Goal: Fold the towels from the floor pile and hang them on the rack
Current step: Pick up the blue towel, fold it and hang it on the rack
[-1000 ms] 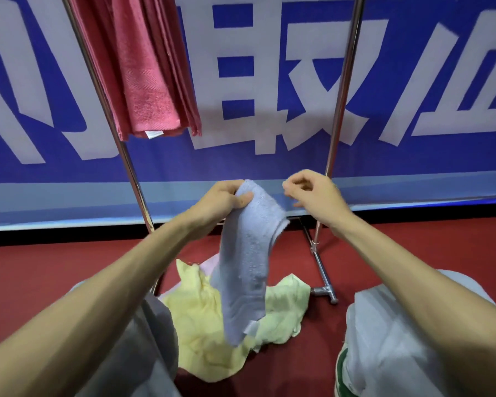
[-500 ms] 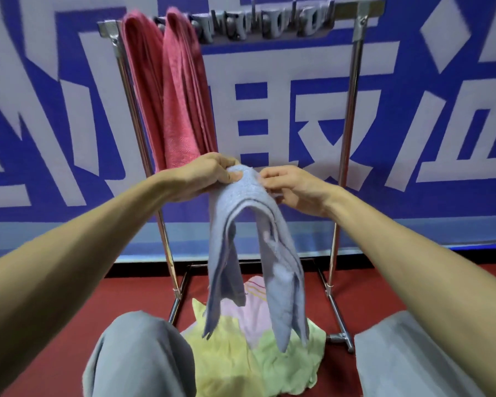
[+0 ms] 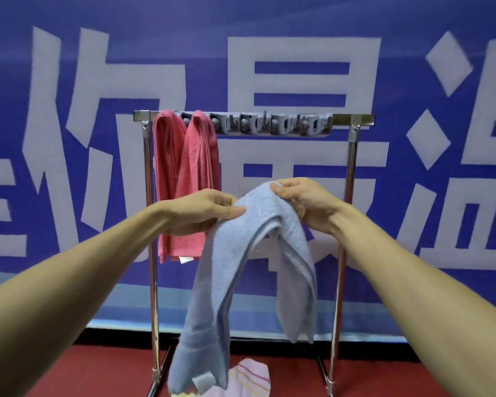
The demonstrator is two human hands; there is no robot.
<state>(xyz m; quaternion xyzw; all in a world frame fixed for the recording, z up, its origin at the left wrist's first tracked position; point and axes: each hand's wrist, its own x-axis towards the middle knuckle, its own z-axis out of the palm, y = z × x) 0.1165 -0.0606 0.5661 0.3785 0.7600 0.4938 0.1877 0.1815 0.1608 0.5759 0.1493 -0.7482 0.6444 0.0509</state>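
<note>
You are facing a blue banner (image 3: 413,38) that is covering the whole wall ahead, stretching from edge to edge of your view. Large white characters (image 3: 301,51) are running across it in blocky strokes, with some being cut off at the left and right edges. Toward its lower edge the blue is giving way to a paler blue band (image 3: 69,299). Beneath that, a dark strip (image 3: 384,349) is running along the foot of the wall. A red floor (image 3: 98,373) is spreading out below the strip, showing at the bottom left and bottom right.
</note>
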